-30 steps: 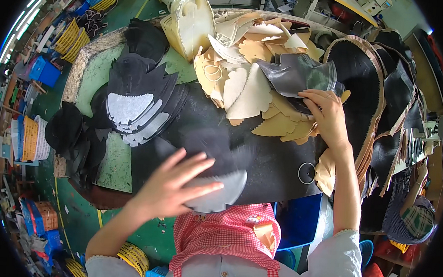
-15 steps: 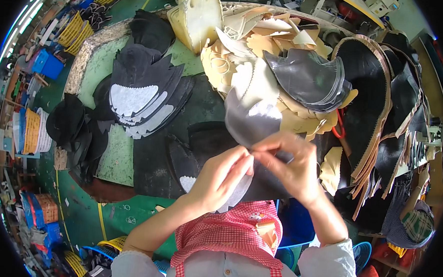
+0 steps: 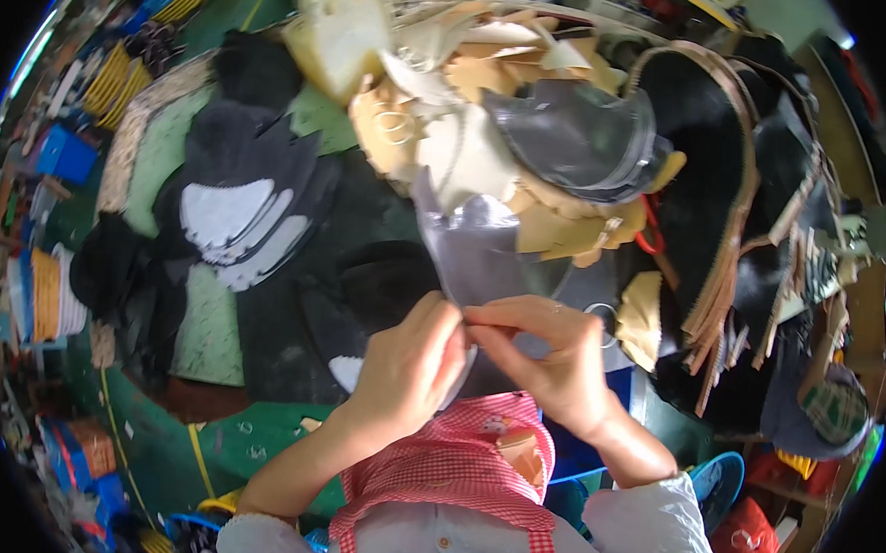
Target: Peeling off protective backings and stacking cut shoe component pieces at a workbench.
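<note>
The right hand has left the far-right stack of glossy dark pieces and now meets the left hand near the person, bringing a glossy grey piece. That piece lies just beyond the fingertips, spreading far from them. Both hands are closed, thumbs and fingers pinching its near edge, nearly touching each other. A black cut piece lies left of it; tan scraps lie beyond, to the right.
</note>
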`<state>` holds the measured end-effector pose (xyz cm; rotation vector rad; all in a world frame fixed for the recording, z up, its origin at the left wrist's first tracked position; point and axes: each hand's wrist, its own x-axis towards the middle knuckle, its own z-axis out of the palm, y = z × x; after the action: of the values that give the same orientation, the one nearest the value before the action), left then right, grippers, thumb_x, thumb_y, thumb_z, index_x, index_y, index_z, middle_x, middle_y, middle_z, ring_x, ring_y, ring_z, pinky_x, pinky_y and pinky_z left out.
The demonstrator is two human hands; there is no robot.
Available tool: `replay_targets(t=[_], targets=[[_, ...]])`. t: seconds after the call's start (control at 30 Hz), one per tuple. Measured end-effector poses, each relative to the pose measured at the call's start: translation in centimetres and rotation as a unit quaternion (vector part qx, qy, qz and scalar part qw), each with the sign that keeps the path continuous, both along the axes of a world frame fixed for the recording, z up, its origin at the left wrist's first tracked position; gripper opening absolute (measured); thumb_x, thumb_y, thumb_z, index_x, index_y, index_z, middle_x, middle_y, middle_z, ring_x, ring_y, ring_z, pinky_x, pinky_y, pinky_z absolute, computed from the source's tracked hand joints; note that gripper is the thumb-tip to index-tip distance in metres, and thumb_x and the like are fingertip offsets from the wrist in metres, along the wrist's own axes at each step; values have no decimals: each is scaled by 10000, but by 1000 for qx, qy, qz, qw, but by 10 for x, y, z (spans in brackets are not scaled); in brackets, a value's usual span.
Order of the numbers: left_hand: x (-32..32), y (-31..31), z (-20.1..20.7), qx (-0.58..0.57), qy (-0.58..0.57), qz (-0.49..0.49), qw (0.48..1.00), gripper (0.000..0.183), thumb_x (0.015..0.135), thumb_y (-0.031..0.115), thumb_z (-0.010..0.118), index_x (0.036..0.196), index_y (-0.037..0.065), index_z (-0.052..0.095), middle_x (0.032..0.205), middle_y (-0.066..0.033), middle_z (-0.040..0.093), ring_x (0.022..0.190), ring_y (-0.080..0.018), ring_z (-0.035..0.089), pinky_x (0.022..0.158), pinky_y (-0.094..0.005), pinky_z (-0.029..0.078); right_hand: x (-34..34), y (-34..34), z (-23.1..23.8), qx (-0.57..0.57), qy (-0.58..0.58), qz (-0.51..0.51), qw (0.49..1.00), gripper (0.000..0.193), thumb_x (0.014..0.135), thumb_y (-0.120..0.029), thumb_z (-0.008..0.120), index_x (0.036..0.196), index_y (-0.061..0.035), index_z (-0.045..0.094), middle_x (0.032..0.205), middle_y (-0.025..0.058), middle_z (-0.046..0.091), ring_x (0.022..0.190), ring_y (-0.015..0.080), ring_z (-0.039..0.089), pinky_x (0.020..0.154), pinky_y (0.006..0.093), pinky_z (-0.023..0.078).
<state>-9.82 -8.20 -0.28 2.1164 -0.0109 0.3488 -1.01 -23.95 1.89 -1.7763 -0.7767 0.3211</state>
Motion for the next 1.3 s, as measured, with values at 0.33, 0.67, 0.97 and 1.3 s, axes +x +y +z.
replay_targets(t=[0.33, 0.67, 0.97, 1.3], targets=[[-2, 20, -5, -246, 165, -18, 955, 284, 1023, 241, 489, 872, 0, 504, 779, -83, 597, 725, -202, 699, 651, -315, 596, 12, 6, -15, 54, 138, 114, 982, 137, 905, -116, 603, 971, -8, 550, 726, 87, 586, 653, 153, 581, 620, 342, 493], [-7, 20, 8, -336, 176, -35, 925, 276, 1031, 193, 529, 1141, -57, 563, 932, -74, 645, 818, -103, 558, 722, -247, 455, 18, 3, -1, 29, 135, 184, 973, 185, 998, -209, 537, 999, -25, 521, 772, 66, 562, 698, 151, 563, 632, 324, 451], [-21, 9, 3, -245, 119, -62, 960, 187, 1029, 120, 528, 1088, -30, 623, 955, -57, 647, 857, -96, 573, 738, -269, 474, 17, 6, -4, 44, 31, -21, 998, 312, 991, -216, 548, 789, 12, 616, 724, 106, 636, 644, 183, 631, 581, 331, 492], [-12, 7, 10, -132, -22, -19, 991, 106, 981, 93, 586, 1014, -7, 590, 806, -138, 568, 698, -299, 557, 665, -302, 472, 3, 19, 9, -58, -15, 72, 996, 369, 937, -345, 678, 885, 2, 566, 795, 148, 549, 704, 326, 571, 658, 411, 455]])
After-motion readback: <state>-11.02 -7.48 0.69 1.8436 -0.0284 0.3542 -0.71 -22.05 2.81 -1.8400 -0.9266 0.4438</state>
